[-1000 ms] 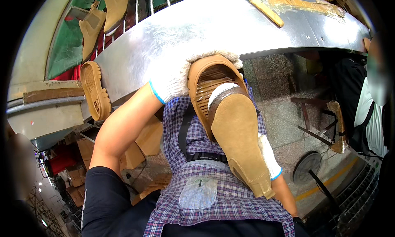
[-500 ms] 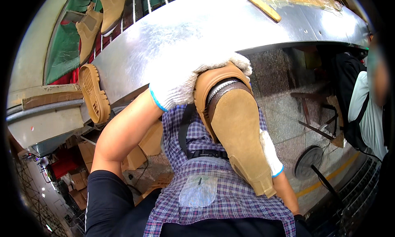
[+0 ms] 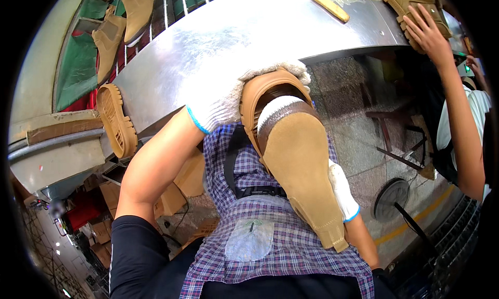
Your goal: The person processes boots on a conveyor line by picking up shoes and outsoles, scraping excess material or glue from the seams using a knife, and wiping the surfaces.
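A tan suede boot upper [image 3: 299, 158] hangs in front of my apron, its toe end away from me and its shaft toward me. My left hand [image 3: 221, 104], in a white knit glove with a blue cuff, wraps round the toe end of a tan rubber sole [image 3: 250, 96]. The sole stands partly apart from the upper's toe, with a dark gap between them. A whitish edge and brown band show along that toe. My right hand [image 3: 341, 192], gloved too, presses against the upper's right side; its fingers are mostly hidden behind the boot.
A loose tan sole [image 3: 117, 120] leans at the metal table's [image 3: 171, 65] left end. More boot uppers [image 3: 109, 39] rest by a barred rack. A yellow-handled tool [image 3: 327, 5] lies on the table. At right, another person's hand [image 3: 429, 34] touches a boot [image 3: 408, 3]. Cardboard boxes [image 3: 169, 200] stand below.
The gap between the sole and the upper's toe has widened, showing more of the sole's inside. Another person's arm and a boot have come into view at the upper right.
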Motion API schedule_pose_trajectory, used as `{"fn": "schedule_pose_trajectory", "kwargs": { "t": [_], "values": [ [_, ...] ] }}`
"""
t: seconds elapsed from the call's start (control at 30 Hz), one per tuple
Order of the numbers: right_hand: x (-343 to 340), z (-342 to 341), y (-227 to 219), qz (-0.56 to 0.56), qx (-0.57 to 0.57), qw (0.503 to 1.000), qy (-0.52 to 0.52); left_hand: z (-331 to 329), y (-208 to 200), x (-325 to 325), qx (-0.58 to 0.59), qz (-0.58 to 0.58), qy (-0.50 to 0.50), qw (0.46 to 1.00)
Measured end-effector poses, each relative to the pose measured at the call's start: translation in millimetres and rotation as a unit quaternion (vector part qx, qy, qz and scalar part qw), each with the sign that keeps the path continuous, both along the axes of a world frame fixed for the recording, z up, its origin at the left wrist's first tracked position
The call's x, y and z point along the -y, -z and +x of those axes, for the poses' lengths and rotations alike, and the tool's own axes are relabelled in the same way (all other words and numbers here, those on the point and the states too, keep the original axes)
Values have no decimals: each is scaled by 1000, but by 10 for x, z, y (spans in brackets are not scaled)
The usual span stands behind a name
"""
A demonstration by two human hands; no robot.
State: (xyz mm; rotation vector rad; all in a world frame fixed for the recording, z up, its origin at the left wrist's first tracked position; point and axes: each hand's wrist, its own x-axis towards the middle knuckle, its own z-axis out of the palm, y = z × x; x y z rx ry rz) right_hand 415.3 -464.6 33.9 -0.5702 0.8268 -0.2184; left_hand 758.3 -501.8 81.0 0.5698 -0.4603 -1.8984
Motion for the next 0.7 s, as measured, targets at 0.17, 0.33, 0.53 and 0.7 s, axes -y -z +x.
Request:
{"fn": "schedule_pose_trajectory", "kwargs": {
  "t": [0.17, 0.33, 0.53, 0.7],
  "values": [
    [-5, -18, 108, 24, 7, 1000, 5, -89, -131, 35, 121, -28, -18, 992],
    [-12, -19, 112, 37, 23, 999, 17, -106, -174, -36, 318, -37, -55, 946],
    [-15, -7, 120, 61, -8, 998, 33, -192, -328, -4, 277, -65, -40, 958],
    [-16, 14, 56, 60, -21, 997, 37, -235, -502, -12, 267, -50, -36, 962]
  ]
}}
